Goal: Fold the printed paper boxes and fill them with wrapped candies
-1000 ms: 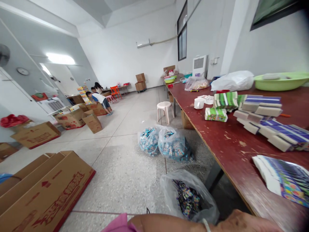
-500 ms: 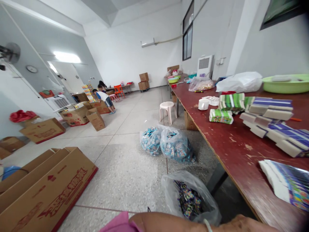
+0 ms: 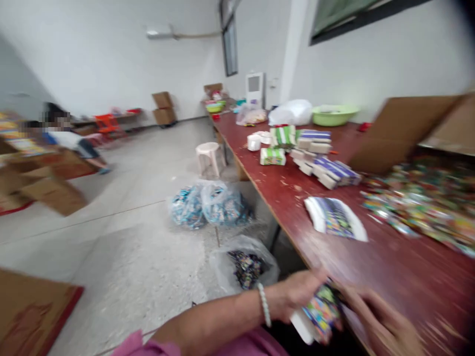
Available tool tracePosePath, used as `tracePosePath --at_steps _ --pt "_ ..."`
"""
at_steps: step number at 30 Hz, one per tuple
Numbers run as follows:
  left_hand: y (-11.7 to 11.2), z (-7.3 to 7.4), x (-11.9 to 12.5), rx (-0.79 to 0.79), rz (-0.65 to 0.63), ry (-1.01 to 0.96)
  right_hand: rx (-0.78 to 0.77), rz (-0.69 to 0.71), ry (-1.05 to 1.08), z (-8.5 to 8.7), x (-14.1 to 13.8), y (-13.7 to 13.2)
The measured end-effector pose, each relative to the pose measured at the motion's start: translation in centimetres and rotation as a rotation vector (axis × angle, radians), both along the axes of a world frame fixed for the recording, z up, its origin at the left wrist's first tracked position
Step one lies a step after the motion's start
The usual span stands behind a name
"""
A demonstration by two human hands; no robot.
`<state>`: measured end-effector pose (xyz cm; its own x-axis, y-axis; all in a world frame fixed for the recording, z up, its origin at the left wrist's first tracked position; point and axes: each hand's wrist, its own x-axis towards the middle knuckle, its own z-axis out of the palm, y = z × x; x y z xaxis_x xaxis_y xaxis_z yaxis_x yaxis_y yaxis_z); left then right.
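"Head view: what's in your grip?"

"A small printed box (image 3: 322, 312), its white flap sticking out at the lower end. My left hand (image 3: 301, 291) is clamped on it, a beaded bracelet (image 3: 264, 305) round the wrist."

"And the other?"

"My right hand (image 3: 384, 316) is at the box's dark upper end, fingers bent. They're blurred, so I can't tell whether they pinch it or only lie near it."

"Where is the box, exactly?"

"Right beside the long edge of the red table (image 3: 386, 269), at the end closest to me."

"Anything else up there?"

"A flat printed stack (image 3: 336, 217) lies just in from that edge, beyond my hands. Farther in there's a heap of shiny packets (image 3: 419, 200), with a cardboard flap (image 3: 399, 131) standing behind it. Further along, purple-and-white boxes (image 3: 330, 170) lie in a loose pile, with green boxes (image 3: 272, 156) next to them, nearer the long edge."

"And below?"

"On the floor beside that edge, an open clear bag (image 3: 222, 264) holds dark packets (image 3: 245, 269). Past it sit two bags of blue packets (image 3: 222, 207), then a pale stool (image 3: 208, 150)."
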<state>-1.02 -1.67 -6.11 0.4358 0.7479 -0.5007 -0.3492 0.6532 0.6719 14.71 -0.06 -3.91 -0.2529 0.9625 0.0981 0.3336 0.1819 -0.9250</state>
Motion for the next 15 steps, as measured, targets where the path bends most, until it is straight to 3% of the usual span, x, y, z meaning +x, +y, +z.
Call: tracePosePath --at_steps 3,6,10,15 --pt "-0.4 3.1 -1.0 0.112 0.005 0.059 -0.249 0.036 0.220 1.5 0.2 0.1" --pt "0.1 4.8 -1.3 0.199 -0.078 0.065 -0.355 0.048 0.401 2.7 -0.4 0.8" --pt "0.3 5.8 -1.3 0.248 -0.119 0.102 -0.418 0.038 0.550 3.3 -0.6 1.0" --pt "0.6 6.0 -1.6 0.287 -0.082 0.161 -0.355 0.025 0.508 2.3 -0.6 0.7"
